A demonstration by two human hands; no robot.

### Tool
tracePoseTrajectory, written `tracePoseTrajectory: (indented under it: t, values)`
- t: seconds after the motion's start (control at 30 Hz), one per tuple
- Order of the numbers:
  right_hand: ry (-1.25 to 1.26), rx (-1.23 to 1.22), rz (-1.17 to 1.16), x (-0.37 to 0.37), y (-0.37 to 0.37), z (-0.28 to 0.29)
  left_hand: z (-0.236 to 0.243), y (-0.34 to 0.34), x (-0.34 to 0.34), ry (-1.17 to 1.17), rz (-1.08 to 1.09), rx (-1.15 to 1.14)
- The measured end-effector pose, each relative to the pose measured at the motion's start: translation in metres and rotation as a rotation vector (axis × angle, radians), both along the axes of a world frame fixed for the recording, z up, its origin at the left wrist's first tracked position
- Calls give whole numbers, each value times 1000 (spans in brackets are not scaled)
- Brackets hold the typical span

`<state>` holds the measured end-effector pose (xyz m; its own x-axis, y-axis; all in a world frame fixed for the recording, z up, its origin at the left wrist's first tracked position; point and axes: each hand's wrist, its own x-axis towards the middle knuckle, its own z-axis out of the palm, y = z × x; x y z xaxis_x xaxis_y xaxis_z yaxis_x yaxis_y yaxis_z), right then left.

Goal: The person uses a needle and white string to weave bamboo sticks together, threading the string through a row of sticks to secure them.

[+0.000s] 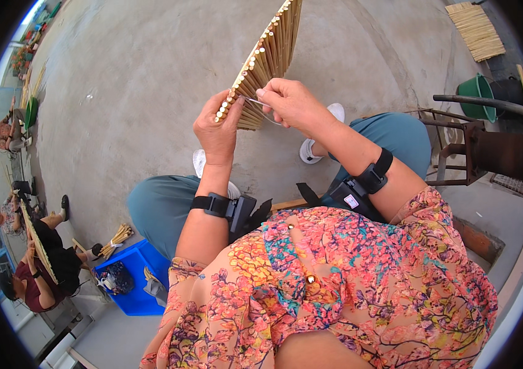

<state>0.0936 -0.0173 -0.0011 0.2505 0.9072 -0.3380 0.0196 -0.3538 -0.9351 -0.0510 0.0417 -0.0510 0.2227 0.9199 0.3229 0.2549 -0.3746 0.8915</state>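
A mat of thin reed-like stalks (275,52) stands on edge in front of me, its round cut ends turned toward me. My left hand (217,129) grips the near end of this mat, with the thumb lying on the stalk ends. Close beside it, my right hand (292,106) pinches a thin pale strand (257,101), perhaps cord or a needle. One end of the strand meets the mat by my left thumb, and a loop hangs below my right fingers. Whether it passes between the stalks is hidden.
To my left sits a blue tray (141,261) with a dark cloth bundle, beside tied sticks (115,238). A seated person (46,277) there holds another mat; others sit farther off. At right are a metal frame (458,147), a green tub (475,97) and a flat stalk mat (475,31).
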Motion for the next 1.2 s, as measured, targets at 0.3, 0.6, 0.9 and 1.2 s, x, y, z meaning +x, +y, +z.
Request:
tracePoseTrajectory:
  t: [0.3, 0.6, 0.9, 1.2]
  values:
    - [-335, 58, 107, -14, 29, -41, -12, 5, -6, 16, -9, -37]
    - [-317, 182, -47, -12, 15, -48, -15, -7, 0, 102, -1, 161]
    - [343, -174, -29, 2, -19, -7, -4, -22, 5, 112, -124, 311]
    - [478, -189, -83, 2, -21, 0, 3, -23, 7, 69, -100, 288]
